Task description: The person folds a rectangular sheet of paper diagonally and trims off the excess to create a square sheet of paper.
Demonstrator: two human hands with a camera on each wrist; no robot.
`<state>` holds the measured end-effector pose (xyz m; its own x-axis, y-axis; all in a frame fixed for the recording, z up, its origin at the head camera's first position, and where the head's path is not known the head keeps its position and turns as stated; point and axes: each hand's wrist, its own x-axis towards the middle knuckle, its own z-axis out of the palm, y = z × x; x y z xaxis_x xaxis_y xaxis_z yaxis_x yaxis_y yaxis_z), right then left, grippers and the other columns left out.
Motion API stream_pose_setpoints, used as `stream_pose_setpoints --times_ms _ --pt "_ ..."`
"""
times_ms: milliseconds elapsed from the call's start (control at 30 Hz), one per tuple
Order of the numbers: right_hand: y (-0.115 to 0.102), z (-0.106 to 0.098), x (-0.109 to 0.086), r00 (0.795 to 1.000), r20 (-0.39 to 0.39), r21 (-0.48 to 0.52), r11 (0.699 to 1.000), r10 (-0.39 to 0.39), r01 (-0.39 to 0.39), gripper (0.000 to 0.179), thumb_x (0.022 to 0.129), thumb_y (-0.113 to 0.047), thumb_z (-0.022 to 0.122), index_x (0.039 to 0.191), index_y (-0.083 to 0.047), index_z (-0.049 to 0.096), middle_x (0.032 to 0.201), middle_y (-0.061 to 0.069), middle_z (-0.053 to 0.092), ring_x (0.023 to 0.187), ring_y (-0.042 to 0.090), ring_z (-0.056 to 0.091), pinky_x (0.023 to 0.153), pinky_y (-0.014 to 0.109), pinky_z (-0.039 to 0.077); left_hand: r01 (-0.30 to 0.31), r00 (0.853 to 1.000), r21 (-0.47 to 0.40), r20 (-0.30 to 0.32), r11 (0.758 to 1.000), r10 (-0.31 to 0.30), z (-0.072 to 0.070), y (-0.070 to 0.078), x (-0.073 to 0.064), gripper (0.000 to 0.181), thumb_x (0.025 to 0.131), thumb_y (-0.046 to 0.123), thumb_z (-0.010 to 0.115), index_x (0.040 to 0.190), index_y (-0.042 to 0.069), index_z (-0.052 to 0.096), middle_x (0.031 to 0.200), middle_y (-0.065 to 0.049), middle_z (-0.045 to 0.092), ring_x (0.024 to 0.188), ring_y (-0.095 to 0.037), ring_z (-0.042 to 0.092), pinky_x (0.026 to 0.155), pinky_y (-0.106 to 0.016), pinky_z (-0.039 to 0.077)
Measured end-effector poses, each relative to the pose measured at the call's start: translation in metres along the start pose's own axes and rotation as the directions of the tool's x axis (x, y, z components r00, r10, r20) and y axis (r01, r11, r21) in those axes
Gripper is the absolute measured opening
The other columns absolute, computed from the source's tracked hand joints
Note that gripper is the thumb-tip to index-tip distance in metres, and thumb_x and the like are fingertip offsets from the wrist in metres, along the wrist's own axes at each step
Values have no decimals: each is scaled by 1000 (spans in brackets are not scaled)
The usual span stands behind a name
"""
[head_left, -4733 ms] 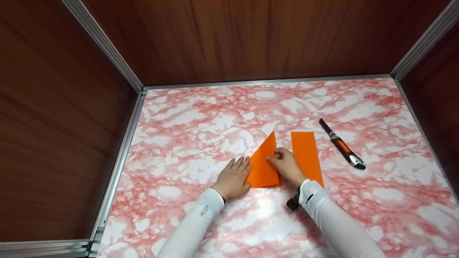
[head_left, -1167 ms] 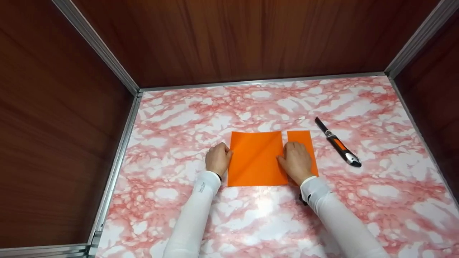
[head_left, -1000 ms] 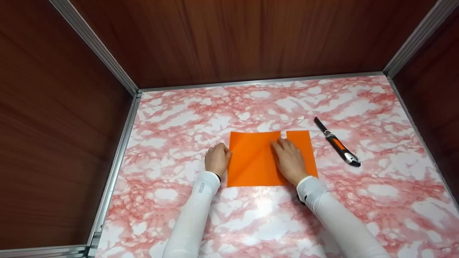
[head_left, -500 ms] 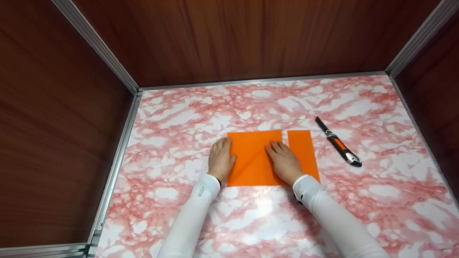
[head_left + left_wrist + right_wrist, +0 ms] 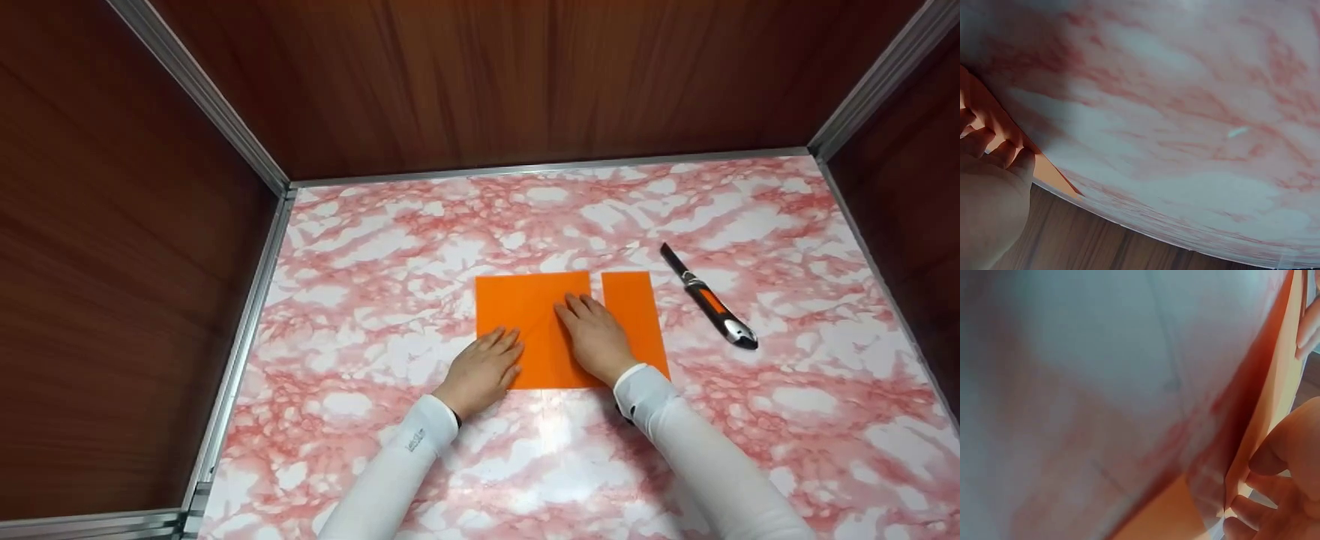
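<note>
A square sheet of orange paper (image 5: 525, 300) lies flat in the head view, a faint diagonal crease across it. My left hand (image 5: 482, 373) rests with extended fingers on the sheet's lower left corner; in the left wrist view its fingertips touch the paper (image 5: 1050, 175). My right hand (image 5: 598, 339) lies over the right part of the sheet, fingers spread and holding nothing. Its fingers also show against the paper's edge in the right wrist view. Just right of the sheet, a narrow orange paper strip (image 5: 632, 307) lies apart from it, partly covered by my right hand and wrist.
A utility knife (image 5: 709, 296) with a black and orange handle and its blade out lies right of the strip. The tabletop (image 5: 390, 315) has a red and white marbled pattern. Dark wood panels (image 5: 480, 82) with metal edging enclose the back and sides.
The sheet, earlier folded along its diagonal, is opened out flat. My left hand has slid from the left edge to the lower left corner. The right hand has moved from the right edge onto the sheet.
</note>
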<state>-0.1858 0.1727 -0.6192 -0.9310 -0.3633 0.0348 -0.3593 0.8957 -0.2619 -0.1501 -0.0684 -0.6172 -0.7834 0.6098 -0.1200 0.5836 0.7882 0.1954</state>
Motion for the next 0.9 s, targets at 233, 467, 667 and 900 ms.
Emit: stream_pose_setpoints --times_ms 233,467,667,900 --pt "5 -2 5 998 45 -89 996 36 -32 45 101 -15 47 145 -10 47 151 11 38 135 36 34 104 56 30 9 999 34 -31 999 -8 5 5 -3 50 105 40 38 148 16 42 157 -1 28 145 -21 21 115 -38 17" --pt "9 -5 12 993 54 -84 992 103 -99 53 95 -20 54 146 -6 44 152 17 36 132 37 33 102 54 28 -22 998 2 -57 1000 22 8 3 -15 49 104 37 40 145 10 46 156 -4 30 144 -21 23 115 -35 18" --pt "12 -7 17 988 67 -49 990 138 -135 53 94 -21 57 144 -7 45 151 21 35 132 41 31 103 56 25 -52 997 -22 -55 998 50 6 -1 -23 50 104 36 42 144 7 46 155 -8 31 144 -21 23 115 -36 19" --pt "17 -16 13 987 80 82 986 138 -144 61 93 -18 60 149 -8 38 155 18 27 134 43 29 106 59 22 -25 999 -97 -22 995 23 -3 -3 -18 53 104 41 40 148 12 43 156 -7 29 145 -22 22 116 -39 14"
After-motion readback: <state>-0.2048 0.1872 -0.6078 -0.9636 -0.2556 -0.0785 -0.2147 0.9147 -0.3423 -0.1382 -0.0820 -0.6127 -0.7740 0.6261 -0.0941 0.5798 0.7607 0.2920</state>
